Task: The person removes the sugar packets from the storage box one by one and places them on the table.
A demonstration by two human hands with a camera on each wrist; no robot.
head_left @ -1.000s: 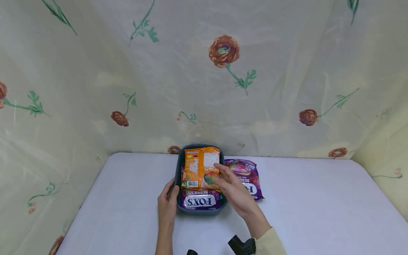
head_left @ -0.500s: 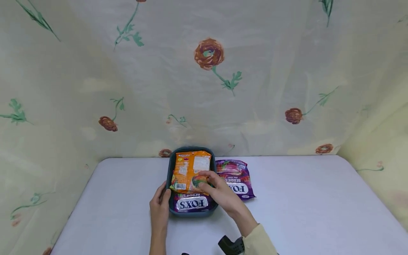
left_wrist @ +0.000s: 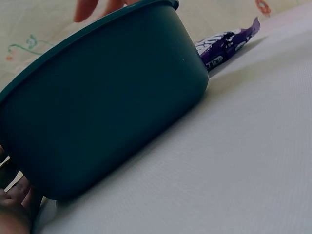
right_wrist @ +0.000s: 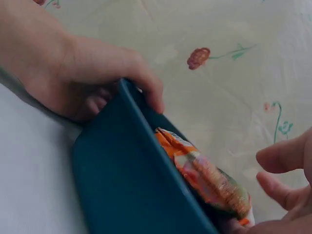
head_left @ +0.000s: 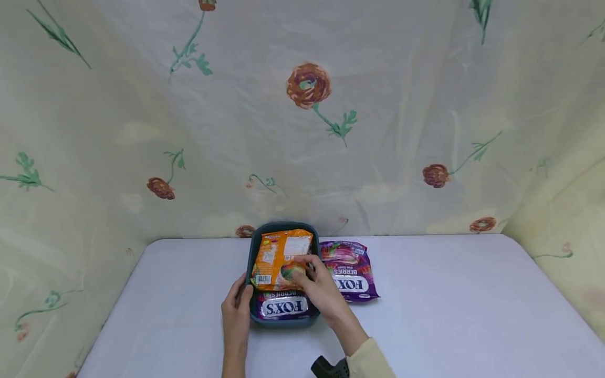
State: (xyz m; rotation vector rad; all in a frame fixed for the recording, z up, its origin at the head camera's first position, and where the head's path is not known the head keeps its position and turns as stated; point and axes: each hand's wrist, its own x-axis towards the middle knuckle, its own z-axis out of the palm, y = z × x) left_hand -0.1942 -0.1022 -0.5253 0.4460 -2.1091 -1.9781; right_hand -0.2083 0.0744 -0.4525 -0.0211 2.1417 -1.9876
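In the head view a dark teal tub (head_left: pixel 283 324) stands at the far edge of the white table. My left hand (head_left: pixel 237 310) grips its left wall, thumb over the rim and fingers outside, as the right wrist view also shows. Inside, an orange candy bag (head_left: pixel 276 257) lies over a purple Fox's Berries candy bag (head_left: pixel 283 305). My right hand (head_left: pixel 322 289) reaches over the tub's right rim, its fingers spread and loosely bent at the orange bag's lower right. In the right wrist view, two right fingers (right_wrist: pixel 282 161) hang apart from that bag.
A second purple Fox's candy bag (head_left: pixel 348 270) lies flat on the table, close against the tub's right side. The white table (head_left: pixel 449 310) extends to both sides. A flowered cloth (head_left: pixel 378 126) hangs directly behind the table and along its sides.
The orange bag has shifted left in the tub and tilted a little. My right hand has moved left over it. My left hand keeps its hold on the tub. The head view has shifted.
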